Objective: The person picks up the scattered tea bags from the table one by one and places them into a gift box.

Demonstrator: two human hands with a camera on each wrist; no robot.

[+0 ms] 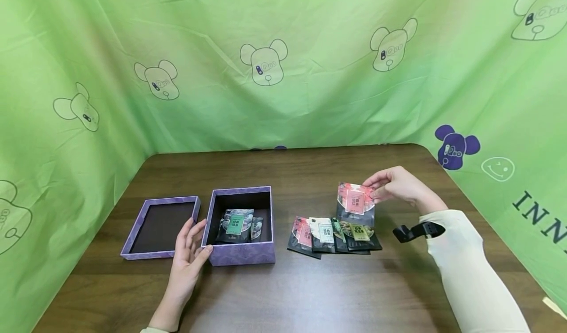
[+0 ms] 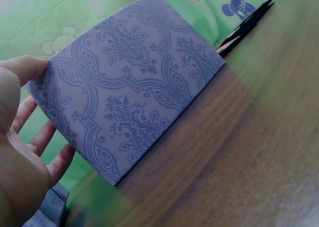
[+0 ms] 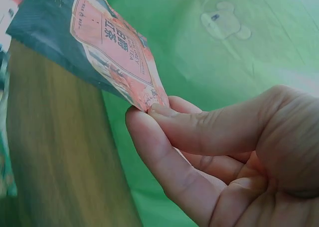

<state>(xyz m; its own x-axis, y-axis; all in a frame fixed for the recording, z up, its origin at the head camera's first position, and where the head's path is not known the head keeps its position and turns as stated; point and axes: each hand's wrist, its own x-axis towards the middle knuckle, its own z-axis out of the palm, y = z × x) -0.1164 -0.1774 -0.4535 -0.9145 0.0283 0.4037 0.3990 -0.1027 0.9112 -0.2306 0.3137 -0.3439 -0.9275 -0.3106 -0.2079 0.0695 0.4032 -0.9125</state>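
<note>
Before green cloth, left hand spreads against box; right hand pinches sachet apparently reading "TEA".

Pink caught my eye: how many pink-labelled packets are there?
2 visible: one pink-labelled packet pinched in the right hand, and a second pink packet on the table, right of the purple box. More could be hidden.

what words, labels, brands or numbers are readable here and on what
"INN", cut off at the edge: printed green fabric backdrop
"伯爵红茶", "GREY", "TEA": flat pink-and-black packet in the right grip
Too small or blurred: that packet's fine print; other flat packets beside and inside the rectangular purple box; outlined bear-head prints
</note>
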